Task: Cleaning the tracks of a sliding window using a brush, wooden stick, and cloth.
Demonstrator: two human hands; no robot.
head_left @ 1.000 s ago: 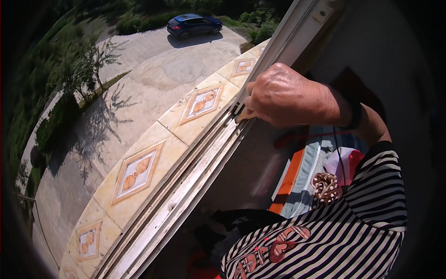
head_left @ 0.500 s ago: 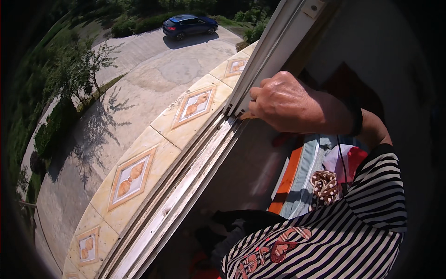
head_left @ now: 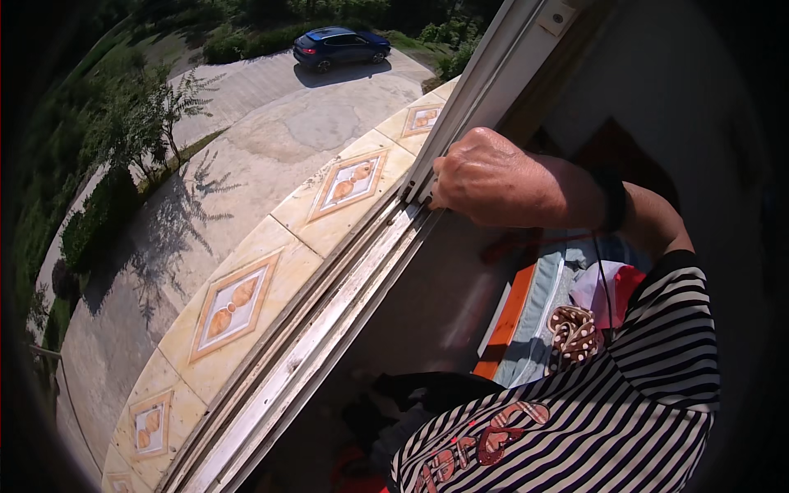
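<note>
My right hand point(head_left: 489, 181) reaches in from the right, back of the hand up, with a dark band point(head_left: 610, 200) round the wrist. Its fingers are curled closed at the foot of the white window frame upright point(head_left: 468, 99), where that meets the sill track. Whatever the fingertips hold, if anything, is hidden under the hand. Below them the white, dirt-marked sliding track point(head_left: 304, 349) runs down to the lower left. My left hand does not show.
Outside the track lies a ledge of cream tiles point(head_left: 288, 238) with diamond patterns. Beyond it are a paved yard point(head_left: 288, 123), a dark blue car point(head_left: 341, 48) and trees point(head_left: 140, 123). Indoors, a spotted brown cloth point(head_left: 575, 333) lies on an orange-edged bed point(head_left: 509, 316).
My right hand has shifted slightly left and turned a little, its fingertips staying by the corner of the frame. The whole view has moved slightly.
</note>
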